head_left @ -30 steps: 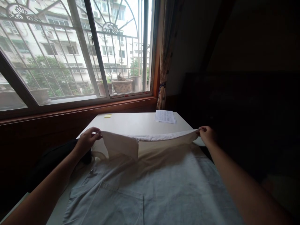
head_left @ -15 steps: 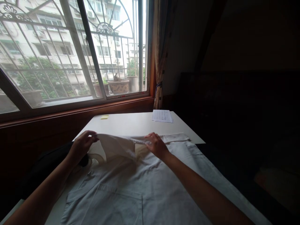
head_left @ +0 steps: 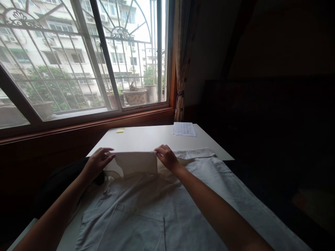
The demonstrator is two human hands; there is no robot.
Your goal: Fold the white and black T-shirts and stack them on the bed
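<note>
A white garment (head_left: 136, 212) with a stitched pocket lies spread over the table, its near part running out of the bottom of the view. Between my hands a flap (head_left: 138, 163) along its far edge is raised, the upper edge pulled straight. My left hand (head_left: 101, 160) has the flap's left corner between thumb and fingers. At the flap's right corner, my right hand (head_left: 166, 156) pinches the cloth with its fingertips. Just below my left hand the cloth curves in a rounded opening. Farther right, the edge band lies flat on the table.
The white table (head_left: 141, 137) carries a yellow sticky note (head_left: 120, 130) and printed sheets (head_left: 184, 129) near its far edge. Dark cloth (head_left: 60, 181) lies by my left arm. A barred window (head_left: 86, 59) and a tied curtain (head_left: 180, 101) stand beyond.
My right hand has moved left along the edge and now pinches the flap's corner. The flap, slanted and sagging before, is now stretched level between both hands.
</note>
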